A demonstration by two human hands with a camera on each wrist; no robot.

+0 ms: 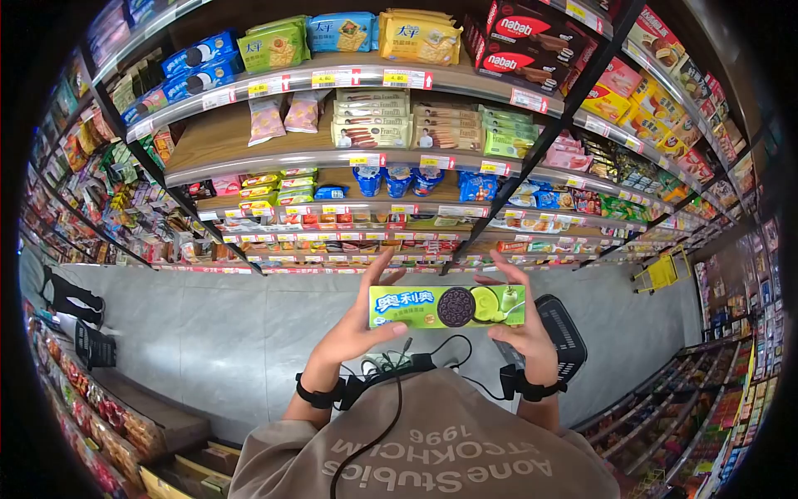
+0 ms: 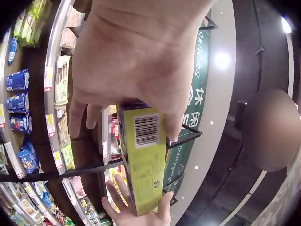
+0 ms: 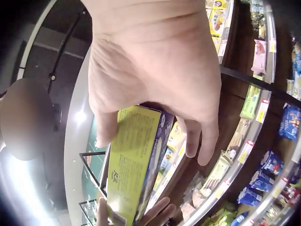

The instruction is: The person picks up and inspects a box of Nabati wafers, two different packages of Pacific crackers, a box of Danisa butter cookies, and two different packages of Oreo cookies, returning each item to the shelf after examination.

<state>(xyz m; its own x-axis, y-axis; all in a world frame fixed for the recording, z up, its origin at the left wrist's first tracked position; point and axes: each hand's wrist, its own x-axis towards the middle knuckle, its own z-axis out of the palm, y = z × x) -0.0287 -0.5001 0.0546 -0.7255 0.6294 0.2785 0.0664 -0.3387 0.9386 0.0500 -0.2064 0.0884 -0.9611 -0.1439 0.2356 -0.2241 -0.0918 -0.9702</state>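
Observation:
A long green cookie box (image 1: pixel 447 306) with a dark cookie picture lies level between both hands in the head view. The left hand (image 1: pixel 357 320) holds its left end and the right hand (image 1: pixel 525 320) its right end, thumbs at the near edge. In the left wrist view the box (image 2: pixel 143 165) shows a yellow-green side with a barcode, the left hand (image 2: pixel 136 61) at its near end, the right hand (image 2: pixel 136 212) at the far end. The right wrist view shows the box (image 3: pixel 131 160) under the right hand (image 3: pixel 155 66).
Shelves (image 1: pixel 332 75) of packaged snacks rise in front, with more shelving at both sides. A black basket (image 1: pixel 564 341) stands on the floor beyond the right hand; another basket (image 1: pixel 95 344) is at the left. A person's dark-clothed legs (image 1: pixel 73 295) show at far left. Cables hang near the wrists.

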